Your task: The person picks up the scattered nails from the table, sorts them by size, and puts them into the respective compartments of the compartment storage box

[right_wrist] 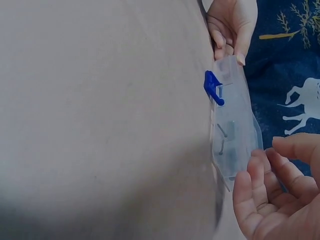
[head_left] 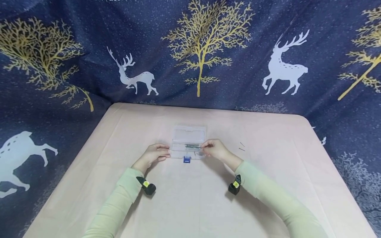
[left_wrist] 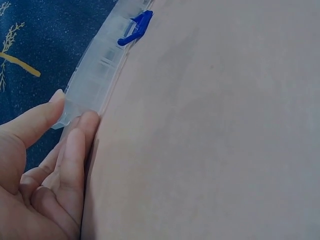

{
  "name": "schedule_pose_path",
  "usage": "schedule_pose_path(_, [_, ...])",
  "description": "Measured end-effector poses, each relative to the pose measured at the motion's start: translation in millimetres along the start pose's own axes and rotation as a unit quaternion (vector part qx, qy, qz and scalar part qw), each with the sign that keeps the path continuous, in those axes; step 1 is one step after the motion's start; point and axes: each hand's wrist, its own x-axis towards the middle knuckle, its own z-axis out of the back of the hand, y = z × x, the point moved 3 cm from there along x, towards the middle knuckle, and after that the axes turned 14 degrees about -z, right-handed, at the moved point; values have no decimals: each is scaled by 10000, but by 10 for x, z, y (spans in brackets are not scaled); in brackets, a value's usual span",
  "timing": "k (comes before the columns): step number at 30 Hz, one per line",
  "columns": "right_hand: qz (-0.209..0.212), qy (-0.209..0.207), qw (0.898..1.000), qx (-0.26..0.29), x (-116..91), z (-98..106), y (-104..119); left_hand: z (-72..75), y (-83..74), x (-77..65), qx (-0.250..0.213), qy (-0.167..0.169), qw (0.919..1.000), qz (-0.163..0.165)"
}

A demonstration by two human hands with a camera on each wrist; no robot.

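A clear plastic case lies with its lid raised toward the far side; a blue latch is on its near edge. Inside, a bundle of thin dark nail-like pins lies lengthwise, with a few loose ones in the front part. My left hand holds the case's left end, thumb at the top and fingers along the near side. At the right end is my right hand, thumb and index fingertips close together beside the bundle. I cannot tell whether a pin is between them.
Two loose pins lie on the pale pink tablecloth to the right of my right hand. Behind the table hangs a dark blue curtain with deer and trees. Each wrist carries a black camera.
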Motion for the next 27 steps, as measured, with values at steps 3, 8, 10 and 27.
schedule_pose_path(3, [117, 39, 9999, 46, -34, 46, -8, -4, -6, 6, 4, -7, 10000, -24])
schedule_pose_path(8, [257, -15, 9996, -111, -109, 193, -55, -9, -7, 8, 47, 22, 10000, -80])
schedule_pose_path(10, [201, -81, 9995, -247, -140, 273, -85, -10, -6, 6, 65, 34, 9999, -103])
schedule_pose_path(27, [492, -1315, 9672, -2116, -318, 910, -386, -18, 29, -9, 67, 27, 9998, -172])
